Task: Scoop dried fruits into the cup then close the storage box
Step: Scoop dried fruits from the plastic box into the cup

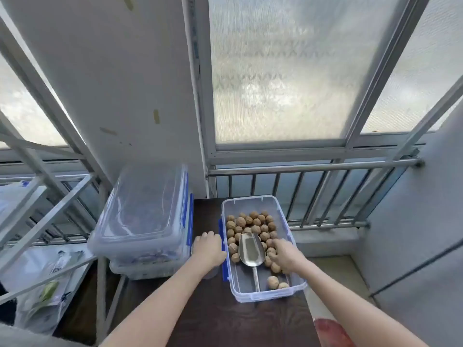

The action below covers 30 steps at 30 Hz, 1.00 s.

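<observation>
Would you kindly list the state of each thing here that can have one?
storage box: open, no lid on, partly filled with walnuts
scoop: lying in the box, empty
stacked boxes: lids on
cup: mostly hidden under left hand
right hand: down among the walnuts

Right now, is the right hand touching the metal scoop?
Apart. The head view shows the right hand resting on the walnuts beside the scoop, with walnuts visible between its fingers and the scoop's rim. The scoop lies free in the storage box.
</observation>
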Motion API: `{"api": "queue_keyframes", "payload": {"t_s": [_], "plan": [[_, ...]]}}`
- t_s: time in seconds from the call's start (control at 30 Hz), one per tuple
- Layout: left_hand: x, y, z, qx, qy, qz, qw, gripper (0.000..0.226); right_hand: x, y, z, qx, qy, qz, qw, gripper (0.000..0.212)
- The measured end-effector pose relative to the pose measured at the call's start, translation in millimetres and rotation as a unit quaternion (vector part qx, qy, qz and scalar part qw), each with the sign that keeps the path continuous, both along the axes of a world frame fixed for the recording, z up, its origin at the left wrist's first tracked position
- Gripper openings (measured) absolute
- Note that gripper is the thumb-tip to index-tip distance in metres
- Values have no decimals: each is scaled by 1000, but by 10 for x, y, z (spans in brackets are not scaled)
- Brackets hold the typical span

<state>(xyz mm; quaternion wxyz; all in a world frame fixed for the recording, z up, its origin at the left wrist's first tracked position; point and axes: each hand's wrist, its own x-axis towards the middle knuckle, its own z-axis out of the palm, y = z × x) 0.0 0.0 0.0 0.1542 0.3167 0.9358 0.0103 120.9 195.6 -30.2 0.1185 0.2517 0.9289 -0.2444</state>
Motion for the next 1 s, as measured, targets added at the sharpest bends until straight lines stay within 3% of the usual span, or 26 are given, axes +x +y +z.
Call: {"api": "queue_keyframes", "payload": {"t_s": [0.17, 0.3, 0.47, 0.63, 0.8, 0.9, 0.97, 1.0], "plan": [[-19, -150, -441, -11, -3, 17, 1000, 90, 53, -290, -445, -57, -102, -33, 993, 34], [-166, -282, -619, -4, 4, 44, 999, 107, -42, -453, -648, -94, -154, -93, 979, 49], [-289, -370, -797, 40, -14, 72, 996, 102, -115, -582, -835, -79, -202, -119, 969, 51], [-373, -428, -863, 159, -81, 137, 974, 99, -220, -654, -901, -46, -216, -134, 966, 53], [-330, -491, -973, 297, -182, 185, 919, 93, -391, -646, -872, -159, -173, -187, 954, 44], [-297, -477, -1067, 327, -205, 212, 898, 92, -328, -466, -906, -292, -96, -249, 918, 21], [-288, -458, -1073, 334, -205, 221, 893, 91, -244, -239, -788, -274, -57, -244, 929, 7], [-286, -447, -1075, 336, -204, 222, 892, 91, -189, -119, -664, -253, -50, -240, 936, 10]]}}
